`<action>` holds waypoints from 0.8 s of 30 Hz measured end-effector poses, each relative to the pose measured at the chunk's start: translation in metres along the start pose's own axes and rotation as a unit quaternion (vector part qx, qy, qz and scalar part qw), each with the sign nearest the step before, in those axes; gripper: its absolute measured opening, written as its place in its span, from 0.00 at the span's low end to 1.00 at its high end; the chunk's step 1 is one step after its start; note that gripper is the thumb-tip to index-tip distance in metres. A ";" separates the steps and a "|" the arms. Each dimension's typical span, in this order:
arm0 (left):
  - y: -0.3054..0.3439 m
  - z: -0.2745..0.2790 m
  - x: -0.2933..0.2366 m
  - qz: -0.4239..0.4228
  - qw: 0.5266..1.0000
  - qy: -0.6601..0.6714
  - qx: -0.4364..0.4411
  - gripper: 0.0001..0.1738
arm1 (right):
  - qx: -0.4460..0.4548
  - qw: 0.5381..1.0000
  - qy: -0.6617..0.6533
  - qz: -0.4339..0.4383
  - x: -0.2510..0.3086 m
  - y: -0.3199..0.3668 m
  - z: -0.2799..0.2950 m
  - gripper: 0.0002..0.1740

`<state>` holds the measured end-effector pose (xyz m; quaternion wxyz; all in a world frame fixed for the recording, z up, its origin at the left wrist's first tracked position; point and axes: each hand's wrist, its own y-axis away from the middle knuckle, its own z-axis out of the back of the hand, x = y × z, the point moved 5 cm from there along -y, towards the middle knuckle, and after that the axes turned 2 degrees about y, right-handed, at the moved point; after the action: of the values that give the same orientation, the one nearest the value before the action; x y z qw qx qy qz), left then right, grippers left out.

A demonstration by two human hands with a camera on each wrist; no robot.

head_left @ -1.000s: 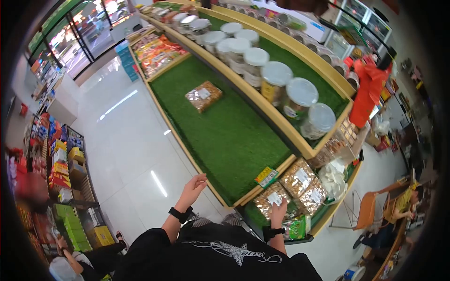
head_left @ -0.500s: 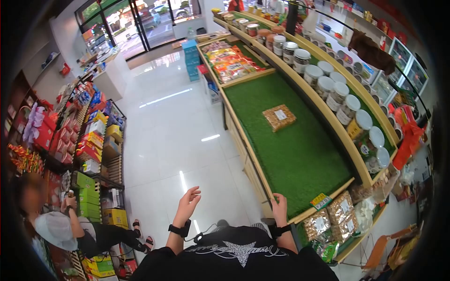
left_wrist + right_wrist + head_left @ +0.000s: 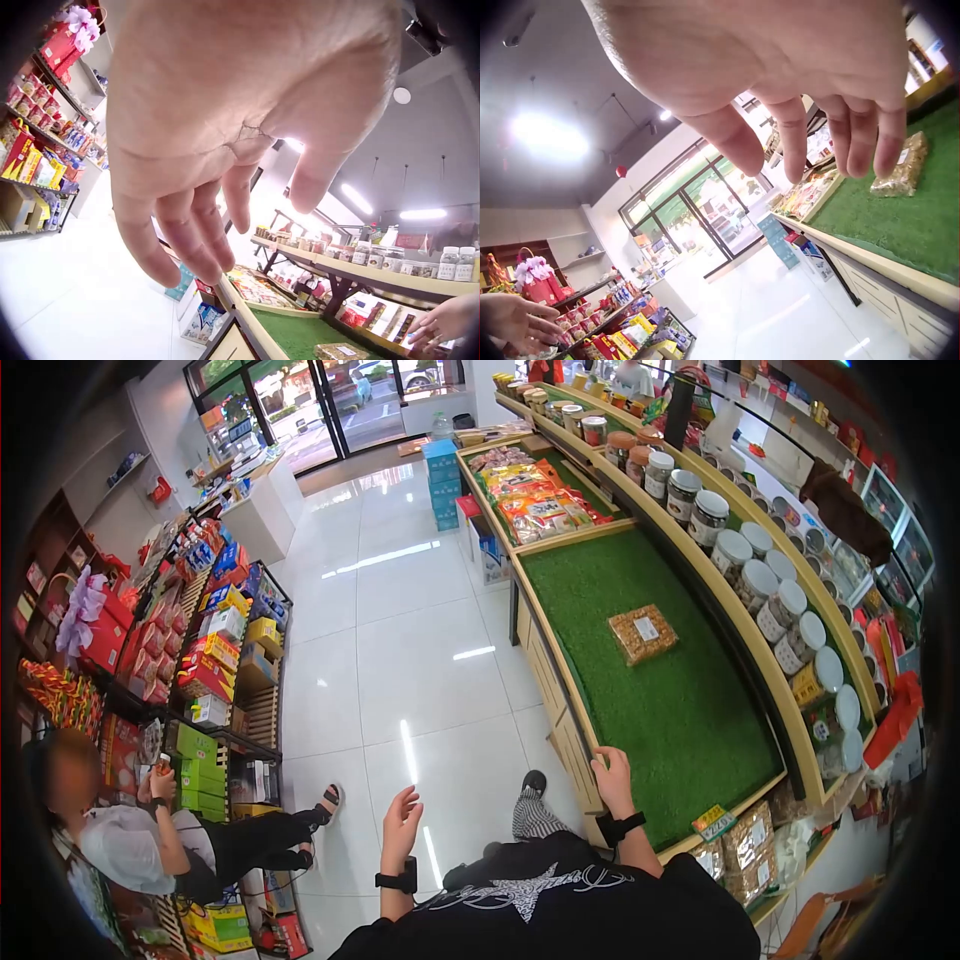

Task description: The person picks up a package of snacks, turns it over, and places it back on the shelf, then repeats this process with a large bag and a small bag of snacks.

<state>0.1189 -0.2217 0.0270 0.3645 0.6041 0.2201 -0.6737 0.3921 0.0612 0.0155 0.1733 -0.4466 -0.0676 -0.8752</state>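
My left hand [image 3: 402, 824] hangs over the white floor with loosely bent fingers and holds nothing; the left wrist view shows its bare palm [image 3: 247, 97]. My right hand [image 3: 613, 780] is at the near wooden edge of the green-lined display stand [image 3: 690, 730], fingers relaxed and nothing in them. In the right wrist view its fingers [image 3: 795, 142] hang down with the stand behind. A clear bag of brown nut-like pieces with a white label [image 3: 643, 634] lies alone on the green lining, beyond the right hand.
Lidded jars [image 3: 780, 610] line the raised shelf on the right. More bags [image 3: 748, 842] and a price sign [image 3: 713, 822] are at the stand's near end. Colourful packets [image 3: 540, 500] fill its far section. A seated person [image 3: 140, 840] is by the left shelves.
My right hand has left a bag at the stand's near end and come to the stand's side edge. The head view has turned, showing more floor and the doorway. The left hand stays empty.
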 end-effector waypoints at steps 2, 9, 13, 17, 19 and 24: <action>-0.022 -0.003 0.001 0.009 1.000 -0.009 -0.010 0.21 | -0.016 1.000 -0.007 -0.013 -0.010 -0.028 -0.003 0.15; -0.136 -0.063 -0.061 -0.041 0.994 -0.084 0.058 0.23 | -0.093 0.994 0.004 -0.060 -0.061 -0.127 0.034 0.13; -0.187 -0.101 -0.105 -0.093 0.985 -0.130 0.072 0.23 | -0.085 0.987 0.005 -0.135 -0.077 -0.180 0.058 0.13; -0.213 -0.128 -0.106 -0.083 0.987 -0.122 0.057 0.22 | -0.045 0.981 0.019 -0.187 -0.074 -0.205 0.069 0.14; -0.224 -0.146 -0.102 -0.059 0.988 -0.118 0.078 0.22 | -0.026 0.981 -0.025 -0.191 -0.082 -0.211 0.065 0.14; -0.266 -0.198 -0.118 -0.090 0.970 -0.162 0.155 0.23 | -0.040 0.974 -0.009 -0.221 -0.117 -0.197 0.060 0.15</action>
<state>0.0476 0.1202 0.0698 0.2347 0.5136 0.1048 -0.8186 0.4293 0.2899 -0.0358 -0.0431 -0.4349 -0.1306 -0.8899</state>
